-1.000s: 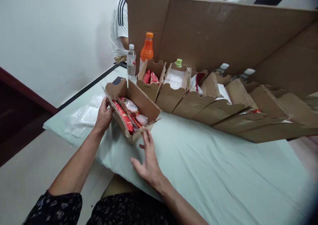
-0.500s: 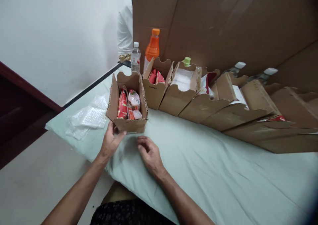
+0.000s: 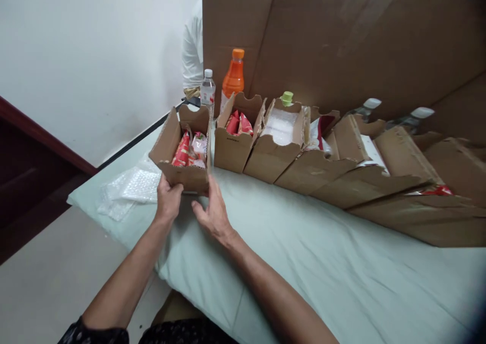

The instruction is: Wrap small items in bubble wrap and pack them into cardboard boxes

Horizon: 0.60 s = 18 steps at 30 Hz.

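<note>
An open cardboard box (image 3: 181,178) with red snack packets (image 3: 181,150) and a pinkish clear packet (image 3: 199,144) inside stands tilted at the left end of the table. My left hand (image 3: 168,198) grips its lower front left corner, thumb on the front and fingers partly hidden behind the side. At the front right corner, my right hand (image 3: 215,209) touches the box with its fingertips, thumb spread away from the fingers.
Bubble wrap (image 3: 132,186) lies left of the box on the green-covered table (image 3: 288,232). Rightward runs a row of cardboard boxes (image 3: 233,149). Behind stand a water bottle (image 3: 207,88), an orange bottle (image 3: 233,78) and a cardboard panel (image 3: 322,45). A person's white sleeve (image 3: 193,50) shows beyond.
The box has shifted left and turned, opening a gap to the row. My right hand has moved up and left from the table to the box's side.
</note>
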{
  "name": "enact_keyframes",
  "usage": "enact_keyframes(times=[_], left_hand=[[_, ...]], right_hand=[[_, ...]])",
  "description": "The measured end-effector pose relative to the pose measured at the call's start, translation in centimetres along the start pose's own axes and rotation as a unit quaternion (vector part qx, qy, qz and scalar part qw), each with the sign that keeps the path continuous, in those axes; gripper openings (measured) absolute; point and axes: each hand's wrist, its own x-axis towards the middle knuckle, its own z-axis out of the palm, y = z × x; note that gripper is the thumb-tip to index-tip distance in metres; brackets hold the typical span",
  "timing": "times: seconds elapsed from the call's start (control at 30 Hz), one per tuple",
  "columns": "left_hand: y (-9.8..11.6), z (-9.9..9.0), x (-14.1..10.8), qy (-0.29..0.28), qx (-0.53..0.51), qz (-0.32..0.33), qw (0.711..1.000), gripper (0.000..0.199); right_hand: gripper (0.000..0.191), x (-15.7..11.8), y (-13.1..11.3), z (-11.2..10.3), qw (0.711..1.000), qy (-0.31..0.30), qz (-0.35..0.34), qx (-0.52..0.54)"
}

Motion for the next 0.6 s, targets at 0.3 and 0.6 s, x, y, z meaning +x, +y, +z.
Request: enact_keyframes(times=[0.3,0.6], left_hand=[[-1.1,6.7,9.9,0.019,0.025,-0.008,0.999,0.042],[-2.2,10.4,14.6,-0.003,0.044,-0.017,0.999,0.035]], right_hand=[[0.091,1.5,5.2,0.3,0.999,0.017,0.037,0.010],[0.075,0.4,6.2,0.6,0.999,0.038,0.037,0.011]])
